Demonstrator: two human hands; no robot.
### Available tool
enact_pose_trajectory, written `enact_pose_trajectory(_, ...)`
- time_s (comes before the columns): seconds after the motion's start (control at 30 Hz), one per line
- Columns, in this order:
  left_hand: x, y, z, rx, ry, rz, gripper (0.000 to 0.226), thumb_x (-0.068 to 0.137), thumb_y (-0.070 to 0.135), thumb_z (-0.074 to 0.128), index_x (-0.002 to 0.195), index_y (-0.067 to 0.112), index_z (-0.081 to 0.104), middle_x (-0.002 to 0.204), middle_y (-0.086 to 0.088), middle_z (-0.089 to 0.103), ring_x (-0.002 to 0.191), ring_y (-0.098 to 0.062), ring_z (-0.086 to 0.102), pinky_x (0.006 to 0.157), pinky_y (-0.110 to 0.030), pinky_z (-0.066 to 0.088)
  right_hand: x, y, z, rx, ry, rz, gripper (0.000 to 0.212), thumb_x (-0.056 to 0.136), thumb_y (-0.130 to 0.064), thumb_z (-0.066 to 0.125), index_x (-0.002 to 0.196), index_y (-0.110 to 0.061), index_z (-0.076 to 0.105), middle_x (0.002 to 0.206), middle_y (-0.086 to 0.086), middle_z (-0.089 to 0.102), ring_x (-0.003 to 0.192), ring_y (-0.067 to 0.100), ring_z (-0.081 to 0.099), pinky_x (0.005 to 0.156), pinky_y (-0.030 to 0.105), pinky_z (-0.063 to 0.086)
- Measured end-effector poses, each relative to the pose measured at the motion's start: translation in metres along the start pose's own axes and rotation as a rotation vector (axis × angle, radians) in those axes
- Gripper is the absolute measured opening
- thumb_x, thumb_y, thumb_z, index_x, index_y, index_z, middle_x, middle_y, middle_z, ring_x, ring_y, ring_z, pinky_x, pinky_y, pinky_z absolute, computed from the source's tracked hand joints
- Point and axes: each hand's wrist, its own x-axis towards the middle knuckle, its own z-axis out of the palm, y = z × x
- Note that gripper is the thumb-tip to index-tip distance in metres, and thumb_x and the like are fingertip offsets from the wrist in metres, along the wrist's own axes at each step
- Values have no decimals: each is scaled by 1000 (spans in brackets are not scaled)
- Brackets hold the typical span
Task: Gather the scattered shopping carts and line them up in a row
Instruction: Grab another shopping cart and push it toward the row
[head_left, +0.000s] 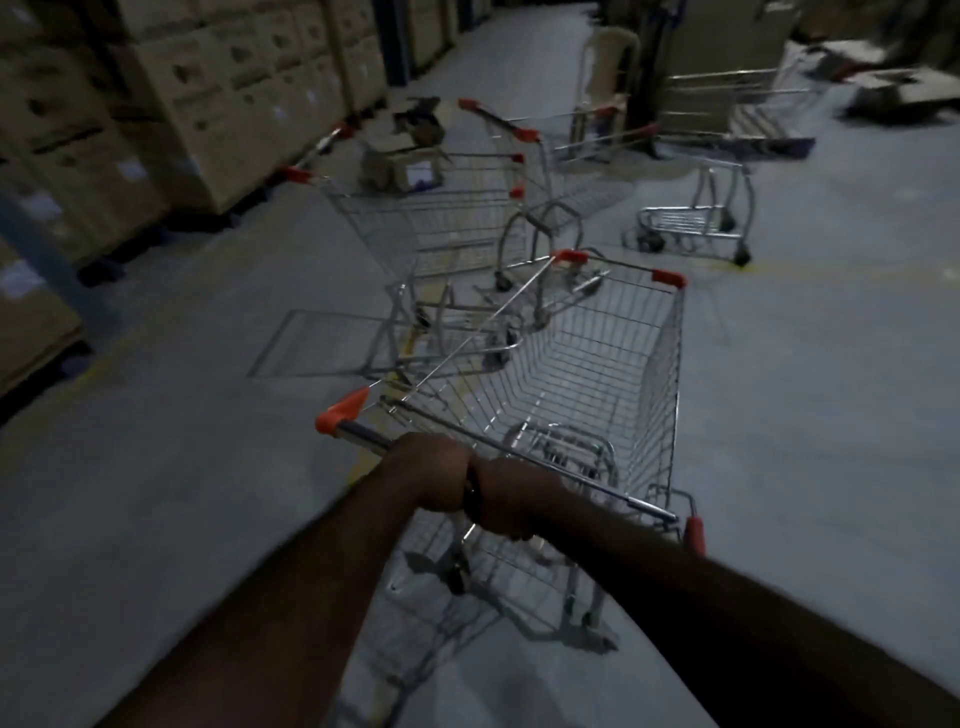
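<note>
Both hands clench the handle bar of the held cart. The left hand and right hand sit knuckle to knuckle, touching each other, left of the bar's middle, with fingers curled over the tube. The bar runs between two orange end caps. Beyond it the held cart's wire basket stretches away from the person, upright on the grey concrete floor and carrying no load.

Just ahead of the held cart and to its left stands a second cart, its wheels close to the held cart's front left corner; whether the two touch cannot be told in the dim, blurred view. Behind that one, farther from the held cart, a third cart stands at a different angle, its frame overlapping the second's. Ahead of the held cart and to its right, well apart, a fourth cart stands alone.

Beyond the second cart an open cardboard box sits on the floor. Far left of the held cart rise stacked cartons; far ahead stands a pale plastic chair.
</note>
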Motion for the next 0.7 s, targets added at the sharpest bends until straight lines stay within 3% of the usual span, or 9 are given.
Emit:
enact_pose_trajectory(0.17,2,-18,9,-18,148,178,36,85,45,57,113,25,67,117,-6,70,110,-30,65,87,-35,52,-9,-7,3,-25,68,97,32,96,-30,50,116,-12,66,118,15,69,106,34,67,82,36,53)
enact_pose_trajectory(0.37,7,-8,15,60,187,341,35,79,45,60,103,21,70,107,-5,72,102,-28,67,77,-32,50,-30,-1,12,7,147,194,50,88,-58,50,111,-18,69,114,9,71,106,29,67,84,35,54)
enact_pose_trajectory(0.5,8,3,16,50,201,400,35,80,45,60,101,20,70,105,-6,72,98,-28,68,79,-34,53,-40,7,16,-7,166,248,42,93,-55,53,104,-18,68,113,9,71,102,26,65,73,30,40)
enact_pose_trajectory(0.6,12,9,14,45,207,434,36,78,44,61,103,20,70,104,-6,71,99,-28,68,79,-33,52,-42,13,14,18,162,293,34,90,-55,57,93,-22,64,107,6,71,89,22,60,71,30,39)
enact_pose_trajectory(0.7,21,17,8,48,216,471,37,77,47,61,103,22,69,105,-5,71,99,-28,67,80,-34,52,-45,24,14,23,210,326,37,90,-60,57,88,-23,62,99,5,70,87,22,61,70,31,43)
